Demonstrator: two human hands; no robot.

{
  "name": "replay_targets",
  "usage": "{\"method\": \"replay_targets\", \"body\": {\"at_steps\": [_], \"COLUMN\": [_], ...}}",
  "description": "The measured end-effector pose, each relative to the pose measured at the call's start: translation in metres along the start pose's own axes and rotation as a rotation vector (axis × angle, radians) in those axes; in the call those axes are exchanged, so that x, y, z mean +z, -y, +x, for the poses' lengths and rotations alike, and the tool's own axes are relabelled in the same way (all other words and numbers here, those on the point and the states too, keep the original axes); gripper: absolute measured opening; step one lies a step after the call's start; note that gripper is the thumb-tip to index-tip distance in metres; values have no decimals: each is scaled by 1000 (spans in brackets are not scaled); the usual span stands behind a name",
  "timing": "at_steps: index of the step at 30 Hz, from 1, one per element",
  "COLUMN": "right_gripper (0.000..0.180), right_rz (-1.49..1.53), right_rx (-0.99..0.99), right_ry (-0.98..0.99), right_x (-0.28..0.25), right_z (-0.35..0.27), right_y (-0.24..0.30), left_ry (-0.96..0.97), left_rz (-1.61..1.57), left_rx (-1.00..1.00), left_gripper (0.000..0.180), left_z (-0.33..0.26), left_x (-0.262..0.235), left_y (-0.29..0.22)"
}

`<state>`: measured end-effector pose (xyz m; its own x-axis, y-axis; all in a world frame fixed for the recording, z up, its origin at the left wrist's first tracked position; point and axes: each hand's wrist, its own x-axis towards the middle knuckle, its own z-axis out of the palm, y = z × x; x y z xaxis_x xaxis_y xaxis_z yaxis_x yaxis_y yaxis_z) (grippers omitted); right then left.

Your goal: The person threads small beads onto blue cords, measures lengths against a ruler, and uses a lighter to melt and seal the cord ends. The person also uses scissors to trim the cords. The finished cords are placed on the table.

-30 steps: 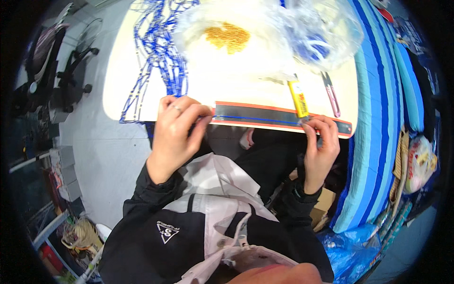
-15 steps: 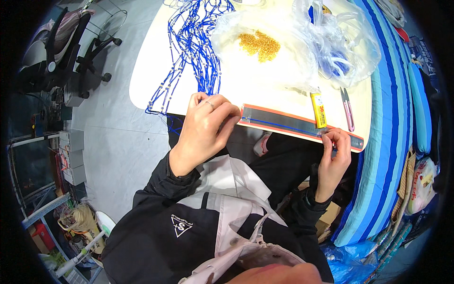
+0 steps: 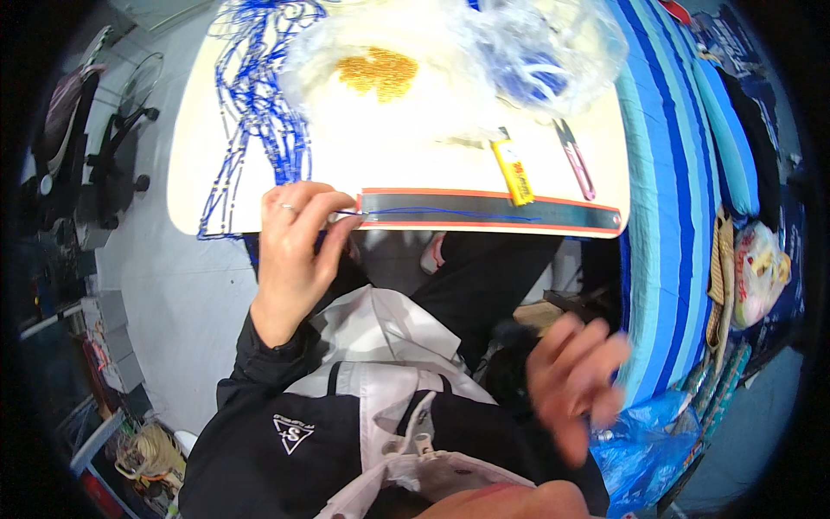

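My left hand (image 3: 298,251) is closed in a pinch on a blue cord (image 3: 415,210) at the left end of a long dark strip with orange-red edges (image 3: 484,208). The cord runs rightward along the strip, which lies at the table's near edge. Lower right, away from the table, my right hand (image 3: 577,376) is smeared by motion; whether it holds anything cannot be made out. A tangle of beaded blue cords (image 3: 268,130) lies behind my left hand, some hanging over the edge.
A yellow lighter (image 3: 513,173) touches the strip's far side, with pink-handled thread snips (image 3: 576,160) to its right. Gold beads (image 3: 378,73) sit on clear plastic, beside a plastic bag with blue contents (image 3: 536,78). Striped blue bedding (image 3: 670,216) borders the table's right side.
My right hand has left the strip's right end and swung down toward me. My left hand keeps its pinch at the strip's left end. The whole view has shifted, moving the table leftward.
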<state>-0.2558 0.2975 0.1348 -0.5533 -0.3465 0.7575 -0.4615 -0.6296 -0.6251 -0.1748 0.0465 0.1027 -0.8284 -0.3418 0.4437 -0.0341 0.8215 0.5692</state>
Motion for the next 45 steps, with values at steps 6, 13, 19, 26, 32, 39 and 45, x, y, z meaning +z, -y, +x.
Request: {"method": "replay_targets", "body": {"at_steps": [6, 13, 19, 26, 32, 39, 45], "right_gripper": [54, 24, 10, 7, 22, 26, 16], "right_rz": [17, -1038, -1249, -1000, -1204, -1564, -1396], "right_rx": [94, 509, 440, 399, 365, 380, 304], "right_ry": [120, -138, 9, -30, -79, 193, -73], "right_x": [47, -26, -43, -27, -41, -97, -54], "right_z": [-12, 3, 1, -3, 28, 41, 44], "right_y": [14, -40, -52, -41, -46, -95, -65], "left_ry": [-18, 118, 58, 4, 5, 35, 23], "left_rz": [-95, -235, -247, -358, -716, -902, -886], "left_rx": [137, 358, 300, 363, 98, -44, -29], "left_gripper": [27, 27, 25, 20, 10, 11, 8], "left_z": [7, 23, 25, 16, -5, -28, -39], "left_x": [10, 69, 103, 97, 65, 22, -1], "left_y": [-28, -67, -74, -74, -77, -81, -81]}}
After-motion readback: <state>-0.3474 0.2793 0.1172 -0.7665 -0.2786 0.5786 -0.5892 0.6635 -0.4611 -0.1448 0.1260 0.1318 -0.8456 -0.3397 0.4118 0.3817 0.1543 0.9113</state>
